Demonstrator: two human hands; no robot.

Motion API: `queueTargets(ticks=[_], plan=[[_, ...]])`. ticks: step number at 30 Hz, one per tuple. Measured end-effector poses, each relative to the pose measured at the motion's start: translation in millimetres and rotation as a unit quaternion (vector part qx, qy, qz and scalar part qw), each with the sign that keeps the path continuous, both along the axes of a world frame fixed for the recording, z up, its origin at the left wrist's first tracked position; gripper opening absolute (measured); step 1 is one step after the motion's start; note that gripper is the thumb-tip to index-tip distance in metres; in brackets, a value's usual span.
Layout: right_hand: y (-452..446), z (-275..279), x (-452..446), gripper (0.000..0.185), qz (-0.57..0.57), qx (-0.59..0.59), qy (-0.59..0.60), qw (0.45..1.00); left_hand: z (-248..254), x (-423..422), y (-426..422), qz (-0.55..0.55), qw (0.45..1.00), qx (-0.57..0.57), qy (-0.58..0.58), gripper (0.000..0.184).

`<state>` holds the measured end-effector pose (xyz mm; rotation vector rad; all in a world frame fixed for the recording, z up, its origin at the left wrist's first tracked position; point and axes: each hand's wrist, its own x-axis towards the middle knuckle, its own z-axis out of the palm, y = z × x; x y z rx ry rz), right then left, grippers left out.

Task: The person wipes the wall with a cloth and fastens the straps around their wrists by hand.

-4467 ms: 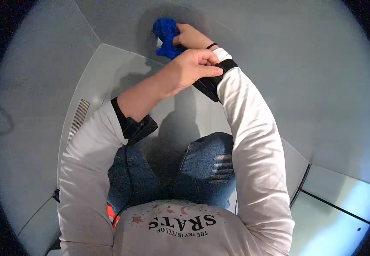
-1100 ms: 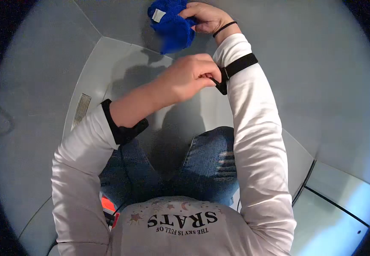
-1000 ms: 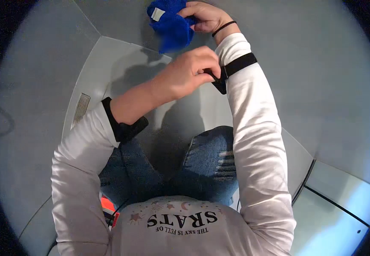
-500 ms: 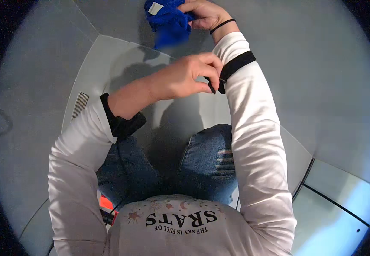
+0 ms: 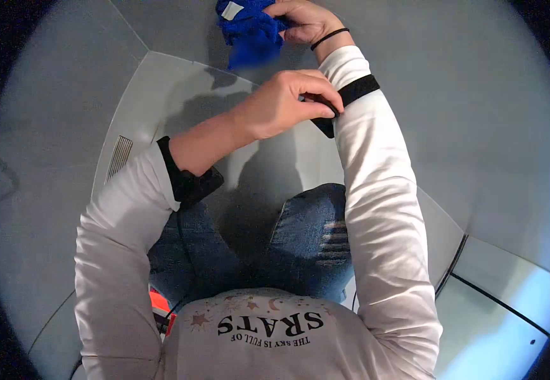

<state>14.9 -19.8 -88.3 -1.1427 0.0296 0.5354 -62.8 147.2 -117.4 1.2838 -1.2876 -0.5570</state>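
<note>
My right hand (image 5: pixel 310 22) is closed on a crumpled blue cloth (image 5: pixel 253 38) with a white tag, near the top edge of the view. A thin black band circles the right wrist. Farther down that forearm, a black strap (image 5: pixel 360 88) wraps the white sleeve, with a dark piece (image 5: pixel 324 126) on its inner side. My left hand (image 5: pixel 287 104) reaches across and pinches the loose black end of the strap between thumb and fingers. Another black strap with a dark box (image 5: pixel 199 185) sits on my left forearm.
A pale basin-like surface (image 5: pixel 154 95) with a slotted metal grille (image 5: pixel 120 156) lies ahead of my knees. Grey walls surround it. A dark cable runs down from the left forearm. At the lower right is a pale panel (image 5: pixel 497 304) with black seams.
My left hand has shifted from the wrist side down the right forearm with the strap, and most recently closed in against the sleeve. The blue cloth has moved up with my right hand.
</note>
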Motion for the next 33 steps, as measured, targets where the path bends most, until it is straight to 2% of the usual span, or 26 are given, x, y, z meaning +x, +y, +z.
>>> queueTargets(ticks=[3, 5, 7, 11, 13, 15, 17, 20, 21, 23, 26, 28, 29, 31, 33], plan=[[-6.0, -5.8, 3.5, 0.008, 0.018, 0.006, 0.008, 1.0, -2.3, -1.7, -3.0, 0.022, 0.998, -0.026, 0.057, 0.009], [1.3, -4.8, 1.8, 0.008, 0.007, 0.021, 0.013, 1.0, 1.6, -3.1, -0.7, 0.015, 0.983, 0.015, 0.184, 0.01], [10.4, -7.7, -1.1, 0.008, -0.121, -0.036, -0.013, 0.992, -0.6, -3.9, -1.7, 0.022, 0.981, 0.012, 0.194, 0.011], [30.4, -7.4, 4.3, 0.008, -0.095, -0.011, -0.006, 0.995, 3.0, -6.8, 15.7, 0.04, 0.978, 0.028, 0.202, 0.012], [23.9, 1.6, 0.1, 0.007, -0.05, -0.065, -0.004, 0.997, 2.3, -9.8, 16.4, 0.054, 0.976, 0.045, 0.207, 0.013], [21.0, -5.8, 5.0, 0.006, -0.028, -0.049, 0.0, 0.998, 0.1, -11.4, 15.1, 0.069, 0.973, 0.062, 0.211, 0.014], [18.7, -6.9, 5.8, 0.006, -0.007, -0.032, 0.004, 0.999, -1.8, -12.7, 10.8, 0.089, 0.96, 0.053, 0.259, 0.017], [23.4, -5.6, 4.1, 0.004, -0.009, -0.081, -0.003, 0.997, -0.4, -11.7, 11.0, 0.1, 0.966, 0.084, 0.225, 0.019], [26.4, -5.8, 2.7, 0.004, -0.044, -0.105, -0.011, 0.993, 1.0, -9.4, 11.8, 0.101, 0.966, 0.083, 0.223, 0.019], [30.0, -5.8, 0.8, 0.006, -0.08, -0.128, -0.019, 0.988, 6.4, -4.6, 15.0, 0.037, 0.971, 0.09, 0.218, 0.021], [31.4, -11.3, -0.1, 0.01, -0.122, -0.141, -0.03, 0.982, 3.3, 3.9, 16.0, 0.01, 0.98, 0.109, 0.169, 0.021], [34.4, -16.2, -1.9, 0.013, -0.145, -0.177, -0.115, 0.967, 5.5, 6.2, 17.2, -0.003, 0.979, 0.125, 0.159, 0.021], [36.2, -16.5, 0.2, 0.013, -0.144, -0.177, -0.115, 0.967, 6.7, 7.1, 18.1, -0.016, 0.978, 0.142, 0.149, 0.021], [39.4, -16.0, 5.3, 0.015, -0.151, -0.102, -0.017, 0.983, 1.7, 7.2, 16.7, -0.019, 0.975, 0.138, 0.174, 0.02], [42.1, -18.0, 6.6, 0.017, -0.146, -0.089, -0.019, 0.985, -4.2, 7.6, 17.1, -0.023, 0.971, 0.133, 0.198, 0.02]])
